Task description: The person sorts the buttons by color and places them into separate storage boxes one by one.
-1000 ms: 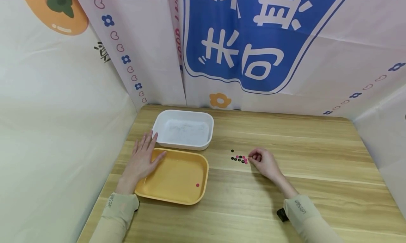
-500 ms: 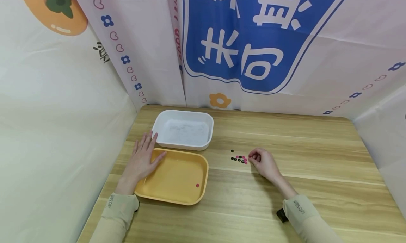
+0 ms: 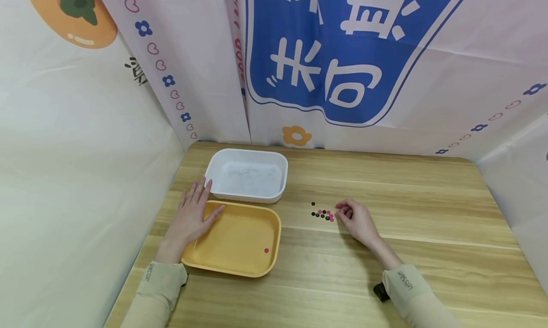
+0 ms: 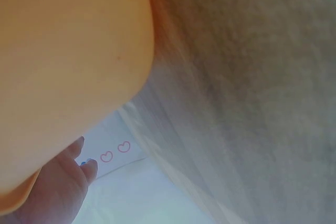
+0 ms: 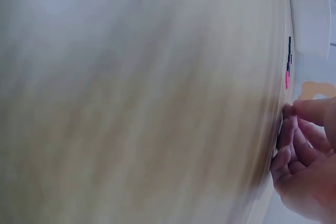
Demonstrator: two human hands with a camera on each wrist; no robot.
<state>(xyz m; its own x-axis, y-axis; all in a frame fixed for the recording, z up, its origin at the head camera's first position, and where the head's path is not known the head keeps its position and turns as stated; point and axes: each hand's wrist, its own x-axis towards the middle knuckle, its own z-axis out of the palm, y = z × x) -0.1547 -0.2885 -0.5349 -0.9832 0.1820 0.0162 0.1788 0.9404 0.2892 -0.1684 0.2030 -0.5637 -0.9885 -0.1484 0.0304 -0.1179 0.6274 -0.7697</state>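
Note:
My left hand (image 3: 193,215) lies with fingers spread over the left rim of the yellow tray (image 3: 231,269). Its fingertips reach the near left corner of the white tray (image 3: 280,195). My right hand (image 3: 357,219) is low at the table, fingers curled and thumb meeting the index fingertip. Anything between those fingertips is too small or hidden to make out. Just left of them lies a small group of black discs (image 3: 318,215) and pink discs (image 3: 331,216), button-like. In the right wrist view, the fingertips (image 5: 290,107) are by the pink discs (image 5: 287,80).
One pink disc (image 3: 266,250) lies in the yellow tray near its right side. A single black disc (image 3: 313,204) sits apart behind the group. Behind the wooden table (image 3: 406,190) hangs a printed cloth (image 3: 214,57), with white cloth at both sides.
Both hands and the trays stay practically in place. The right fingertips shift only very slightly beside the discs.

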